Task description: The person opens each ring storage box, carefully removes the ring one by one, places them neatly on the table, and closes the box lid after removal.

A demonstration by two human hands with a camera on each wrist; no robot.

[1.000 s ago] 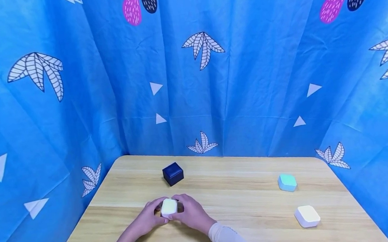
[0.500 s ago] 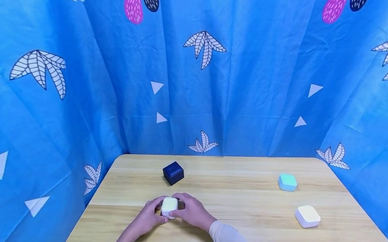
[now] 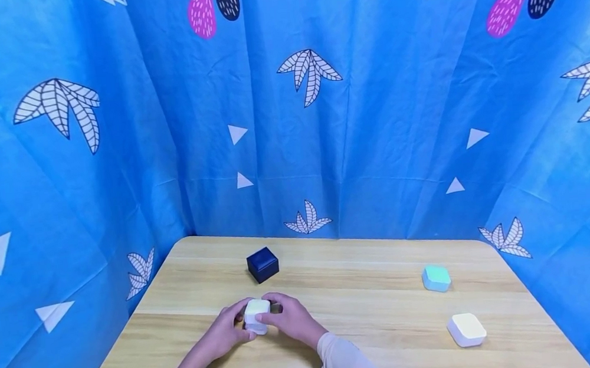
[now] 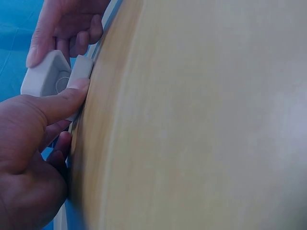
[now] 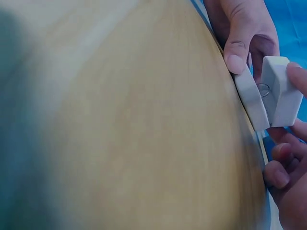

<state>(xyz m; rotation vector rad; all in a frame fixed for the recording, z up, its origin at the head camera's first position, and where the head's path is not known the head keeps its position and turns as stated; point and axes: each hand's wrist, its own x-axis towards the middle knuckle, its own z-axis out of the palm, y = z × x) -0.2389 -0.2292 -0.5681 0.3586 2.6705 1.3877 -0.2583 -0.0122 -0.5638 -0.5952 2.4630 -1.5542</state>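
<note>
Both hands hold a small white jewelry box [image 3: 256, 307] with rounded corners, low over the table. My left hand [image 3: 225, 334] pinches its shallow base [image 5: 249, 98], thumb pressed on the side. With thumb and fingers, my right hand [image 3: 293, 320] grips the deeper lid [image 5: 287, 98]. Both wrist views show the lid tilted away from the base, a gap between them. A thin ring-shaped outline [image 5: 267, 88] shows inside that gap. In the left wrist view, the base [image 4: 81, 68] is right at the table surface.
A dark blue box [image 3: 263, 265] sits just behind the hands on the wooden table [image 3: 370, 295]. Off to the right are a mint-green box [image 3: 436, 277] and another white box [image 3: 467, 330]. A blue patterned curtain [image 3: 376, 140] surrounds the back and sides.
The white box's lid has been raised and tilted, with the right thumb moving up its front. The left hand stays about where it was, and the other boxes have not moved.
</note>
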